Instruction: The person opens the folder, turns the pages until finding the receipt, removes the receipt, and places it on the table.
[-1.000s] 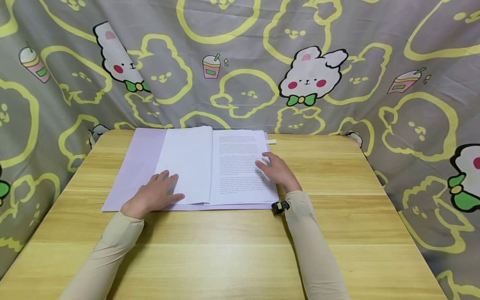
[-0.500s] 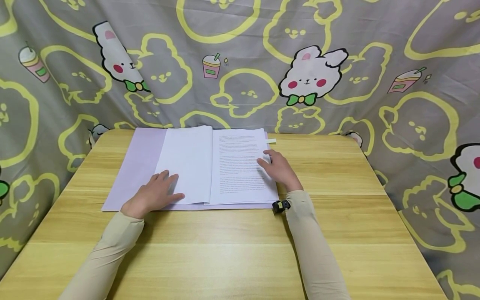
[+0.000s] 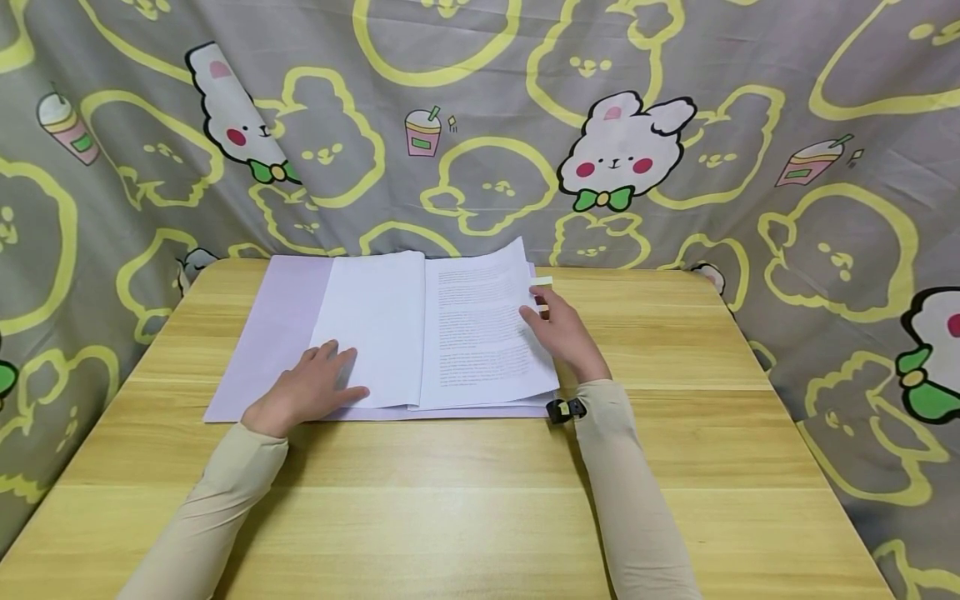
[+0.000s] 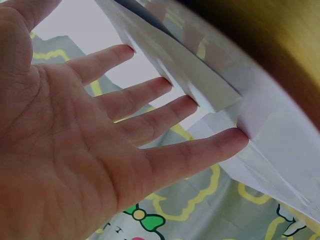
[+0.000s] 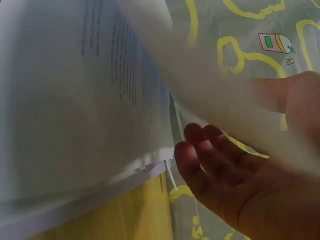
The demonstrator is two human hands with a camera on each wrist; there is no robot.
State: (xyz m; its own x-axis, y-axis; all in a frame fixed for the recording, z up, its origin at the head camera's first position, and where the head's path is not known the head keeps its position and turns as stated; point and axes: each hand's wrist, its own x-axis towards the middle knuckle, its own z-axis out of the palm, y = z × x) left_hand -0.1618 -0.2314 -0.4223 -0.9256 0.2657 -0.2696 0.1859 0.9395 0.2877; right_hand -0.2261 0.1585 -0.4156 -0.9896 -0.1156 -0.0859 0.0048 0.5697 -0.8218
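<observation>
A folder with a pale purple cover [image 3: 272, 325] lies open on the table in the head view. Its left page [image 3: 378, 321] is blank white, and its right page [image 3: 480, 333] carries printed text. My left hand [image 3: 303, 387] rests on the lower left of the blank page; the left wrist view shows its fingers straight and spread, tips on the paper. At the right edge, my right hand [image 3: 566, 337] pinches the printed page, with the thumb on one side and the fingers on the other. That page bends up, its far corner raised, and the right wrist view shows printed text under it.
Small pale sticky tabs [image 3: 542, 282] stick out from the folder's right edge. The wooden table [image 3: 420, 508] extends in front and to both sides. A grey patterned curtain [image 3: 487, 108] hangs right behind the folder. A small black device [image 3: 564, 411] sits at my right wrist.
My right hand has shifted slightly right, and its fingers have come under the printed page's edge. The page has lifted from nearly flat to curved, uncovering more tabs. My left hand stays put.
</observation>
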